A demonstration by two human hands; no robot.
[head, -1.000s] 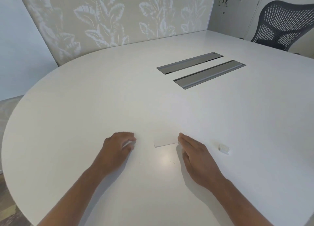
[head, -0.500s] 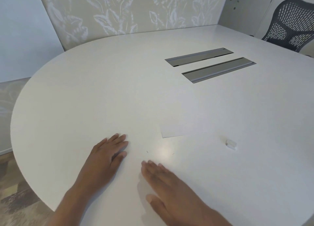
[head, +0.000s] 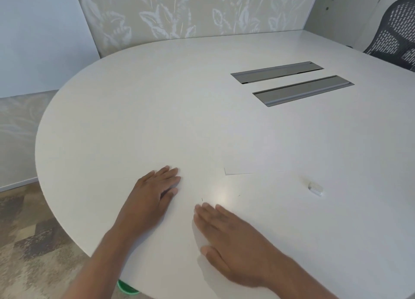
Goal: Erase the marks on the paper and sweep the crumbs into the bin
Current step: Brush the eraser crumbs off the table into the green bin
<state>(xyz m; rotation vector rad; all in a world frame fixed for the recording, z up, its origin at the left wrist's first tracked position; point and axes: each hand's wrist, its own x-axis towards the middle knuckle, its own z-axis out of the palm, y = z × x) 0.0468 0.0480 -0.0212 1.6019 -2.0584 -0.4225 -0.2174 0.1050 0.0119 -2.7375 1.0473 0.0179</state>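
Note:
A white sheet of paper (head: 253, 164) lies flat on the white table (head: 157, 110), hard to tell from it; I see no marks on it. A small white eraser (head: 315, 187) rests to the right of the paper. A few tiny dark crumbs (head: 202, 199) lie on the table just below the paper. My left hand (head: 155, 193) is flat on the table, fingers together, left of the crumbs. My right hand (head: 229, 238) lies flat, its fingertips just short of the crumbs. Neither hand holds anything. A green rim, maybe the bin (head: 126, 291), shows under the table's near edge.
Two grey cable slots (head: 303, 90) are set into the table at the back right. A dark mesh office chair (head: 395, 36) stands at the far right. The curved table edge runs along the left, with patterned carpet (head: 33, 242) below.
My right hand has drawn back from beside the paper toward the near edge, below the crumbs. My left hand has flattened and shifted a little nearer. The view has turned left.

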